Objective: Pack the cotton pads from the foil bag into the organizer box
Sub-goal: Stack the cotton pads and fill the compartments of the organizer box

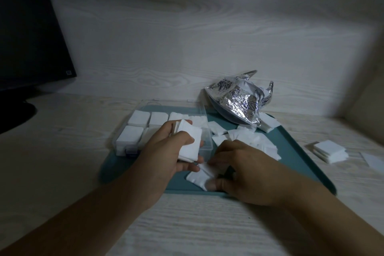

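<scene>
A clear organizer box (204, 118) stands on the left part of a teal tray (295, 151), with white cotton pads stacked in several of its compartments. My left hand (168, 151) grips a stack of cotton pads (190, 143) just in front of the box. My right hand (245, 170) pinches loose cotton pads (197, 177) lying on the tray's near edge. The crumpled foil bag (239, 100) lies at the tray's far side. More loose pads (257, 141) are scattered between the bag and my right hand.
A small pile of pads (329, 150) lies on the wooden desk right of the tray, with one more white piece (374, 159) beyond it. A dark monitor (31, 37) stands at the far left. A wood-grain wall closes the back.
</scene>
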